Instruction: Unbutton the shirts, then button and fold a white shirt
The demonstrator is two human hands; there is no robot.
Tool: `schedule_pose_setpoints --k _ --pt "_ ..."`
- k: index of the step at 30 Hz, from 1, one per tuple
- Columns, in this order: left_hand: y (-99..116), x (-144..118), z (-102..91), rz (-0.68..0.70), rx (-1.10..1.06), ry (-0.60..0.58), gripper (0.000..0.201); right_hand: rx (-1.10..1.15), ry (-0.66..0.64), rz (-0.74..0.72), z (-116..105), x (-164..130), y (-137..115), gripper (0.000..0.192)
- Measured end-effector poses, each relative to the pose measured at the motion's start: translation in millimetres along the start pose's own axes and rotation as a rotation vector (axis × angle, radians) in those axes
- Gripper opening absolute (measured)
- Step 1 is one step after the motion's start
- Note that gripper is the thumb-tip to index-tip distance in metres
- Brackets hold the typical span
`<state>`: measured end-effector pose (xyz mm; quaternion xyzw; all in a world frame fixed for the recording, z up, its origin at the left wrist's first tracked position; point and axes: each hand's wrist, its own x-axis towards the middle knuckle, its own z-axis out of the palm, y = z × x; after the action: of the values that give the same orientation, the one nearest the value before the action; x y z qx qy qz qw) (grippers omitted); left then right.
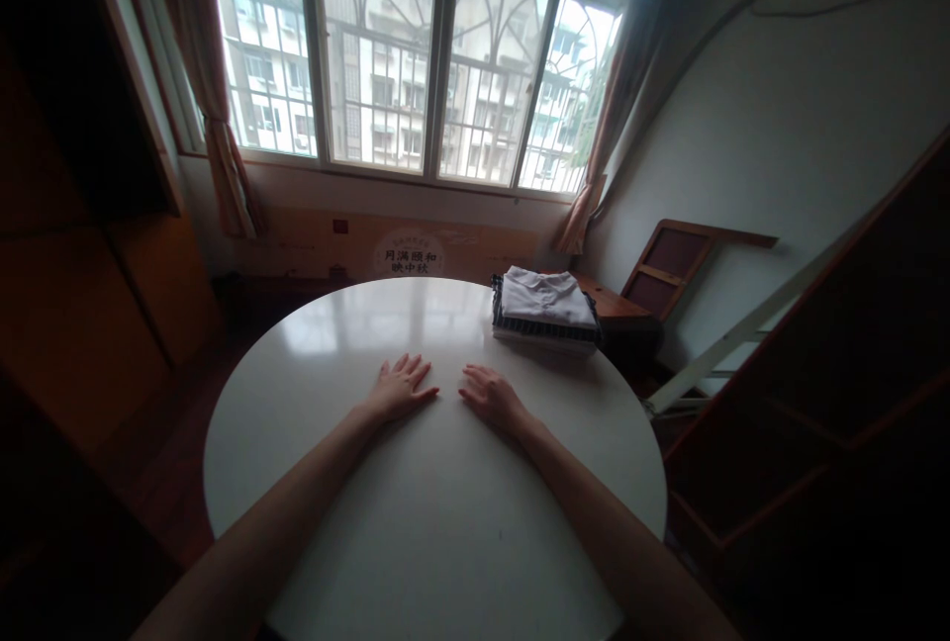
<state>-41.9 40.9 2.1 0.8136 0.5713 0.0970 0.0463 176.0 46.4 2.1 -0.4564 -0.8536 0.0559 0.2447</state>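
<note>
My left hand (403,388) lies palm down on the round white table (437,532), its fingers spread. To its right, my right hand (493,397) also rests flat on the tabletop, fingers stretched out and holding nothing. A gap of bare tabletop separates the two. Beyond my right hand, near the table's far right edge, a folded white shirt (545,296) with a collar lies on top of a black ribbed-looking item (549,329). What that black item is, I cannot make out. Neither hand touches this stack.
Past the table is a barred window (378,57) with tied curtains (223,156) at its sides. A wooden-framed panel (659,265) leans by the right wall, behind the stack. Orange cabinets (96,324) stand at the left, and a large dark brown piece (816,423) slants at the right.
</note>
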Motion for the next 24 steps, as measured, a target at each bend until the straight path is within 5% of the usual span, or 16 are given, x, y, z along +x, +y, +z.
schedule_pose_setpoints --k 8,24 --pt "-0.6 -0.2 -0.4 -0.009 -0.008 -0.009 0.071 0.104 0.319 0.075 -1.4 1.9 8.8 0.022" --pt "-2.6 -1.0 -1.7 0.003 -0.015 0.006 0.070 0.028 0.351 0.064 3.7 5.1 7.9 0.023"
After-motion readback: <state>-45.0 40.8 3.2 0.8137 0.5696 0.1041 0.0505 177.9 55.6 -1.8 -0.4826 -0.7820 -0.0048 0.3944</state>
